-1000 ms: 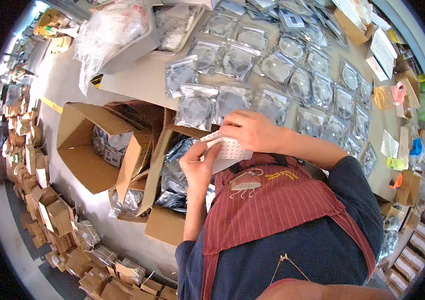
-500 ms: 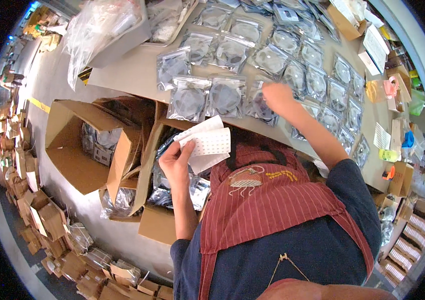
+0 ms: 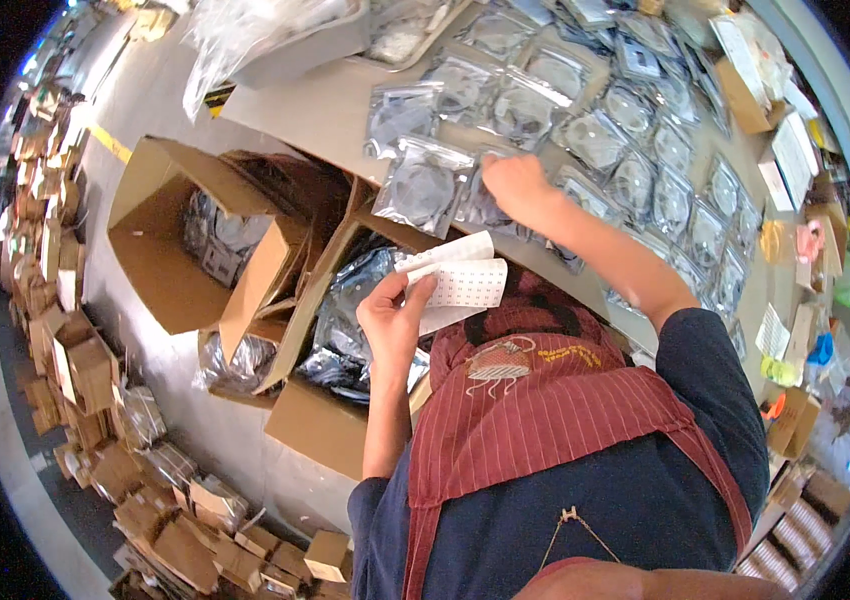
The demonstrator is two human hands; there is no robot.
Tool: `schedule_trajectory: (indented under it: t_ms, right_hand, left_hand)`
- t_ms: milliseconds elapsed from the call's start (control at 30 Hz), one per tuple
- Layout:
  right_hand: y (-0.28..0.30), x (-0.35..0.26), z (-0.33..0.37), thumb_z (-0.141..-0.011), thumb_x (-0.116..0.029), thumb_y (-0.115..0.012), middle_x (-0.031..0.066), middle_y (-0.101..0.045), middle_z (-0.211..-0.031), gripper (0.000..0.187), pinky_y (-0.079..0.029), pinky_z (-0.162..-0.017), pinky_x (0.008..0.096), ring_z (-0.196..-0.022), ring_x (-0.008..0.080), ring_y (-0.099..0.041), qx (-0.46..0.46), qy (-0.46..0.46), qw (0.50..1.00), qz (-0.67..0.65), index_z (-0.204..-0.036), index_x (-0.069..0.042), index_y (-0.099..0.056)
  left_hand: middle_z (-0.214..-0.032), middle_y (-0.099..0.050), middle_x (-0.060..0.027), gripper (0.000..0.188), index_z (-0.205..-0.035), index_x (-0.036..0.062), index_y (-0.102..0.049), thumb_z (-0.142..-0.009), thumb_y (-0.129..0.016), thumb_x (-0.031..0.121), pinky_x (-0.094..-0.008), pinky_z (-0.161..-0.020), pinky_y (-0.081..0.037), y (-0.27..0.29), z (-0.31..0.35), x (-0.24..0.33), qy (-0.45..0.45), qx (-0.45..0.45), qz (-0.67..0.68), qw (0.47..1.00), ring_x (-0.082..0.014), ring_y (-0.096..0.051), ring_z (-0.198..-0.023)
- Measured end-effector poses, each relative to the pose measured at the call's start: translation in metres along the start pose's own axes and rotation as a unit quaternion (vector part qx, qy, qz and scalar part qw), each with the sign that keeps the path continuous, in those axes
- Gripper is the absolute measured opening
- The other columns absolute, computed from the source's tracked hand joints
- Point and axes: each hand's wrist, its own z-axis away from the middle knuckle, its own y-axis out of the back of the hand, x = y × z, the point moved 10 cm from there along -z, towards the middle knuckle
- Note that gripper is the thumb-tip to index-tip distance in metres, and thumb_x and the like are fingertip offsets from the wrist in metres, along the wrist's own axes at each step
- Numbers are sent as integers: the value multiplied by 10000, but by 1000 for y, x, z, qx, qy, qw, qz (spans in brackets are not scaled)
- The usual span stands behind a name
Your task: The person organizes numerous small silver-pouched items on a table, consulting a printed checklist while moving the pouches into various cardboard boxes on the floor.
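My left hand (image 3: 392, 312) holds small white label sheets (image 3: 470, 284) between thumb and fingers, above an open carton. Rows of small dark marks cover the front sheet, and the sheets fan apart slightly. My right hand (image 3: 520, 188) is over a clear zip bag (image 3: 475, 208) near the table's front edge, its fingers bent together and touching the bag. Whatever may be at those fingertips is hidden. Just left of it lies another clear bag (image 3: 419, 187) with a grey round part inside. Several similar bags (image 3: 635, 185) lie in rows beyond and to the right.
An open carton (image 3: 320, 440) with silvery bags stands below the table edge, beside another opened carton (image 3: 160, 270). A grey bin (image 3: 305, 45) with clear plastic sits at the table's far left. Small boxes and papers (image 3: 793, 160) line the right side.
My right hand has moved left, from one bag to the neighbouring one in the front row. My left hand still holds the label sheets. The whole view has shifted somewhat.
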Motion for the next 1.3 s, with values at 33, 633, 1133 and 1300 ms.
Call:
schedule_trajectory:
  t_ms: [33, 633, 1133, 1300]
  right_hand:
    - [1, 0, -11, -741, -68, -698, 163, -705, -885, 228, -541, -674, 474, -854, 338, -699, -14, -1, 1000, 7, -949, -9, -623]
    - [34, -81, -68, -831, -139, -662, 174, -659, -1018, 295, -556, -808, 439, -966, 349, -660, 61, 107, 992, -25, -1073, 12, -584]
    - [83, -111, 35, -842, -98, -635, 128, -593, -911, 94, -511, -749, 437, -877, 342, -619, 73, 290, 899, -321, -901, -45, -585]
    - [79, -111, 42, -828, -84, -633, 121, -575, -935, 102, -527, -760, 419, -894, 324, -618, 117, 286, 915, -261, -911, -51, -583]
  left_hand:
    - [-827, -675, 27, 144, -976, -44, -736, -852, -740, 31, -201, -676, -442, 4, 2, 2, 12, 3, -10, 1000, -33, -545, -752]
    - [-785, -670, -7, 148, -953, -38, -730, -821, -751, 25, -224, -651, -442, 14, -2, 14, -40, 39, -147, 988, -56, -558, -729]
    - [-876, -715, -153, 148, -911, 0, -739, -788, -775, 74, -326, -647, -528, -19, -23, 32, -119, -1, -202, 972, -260, -697, -718]
    - [-755, -689, -141, 164, -908, -4, -740, -785, -782, 95, -311, -601, -492, -19, -30, 15, -68, -5, -180, 981, -166, -621, -622]
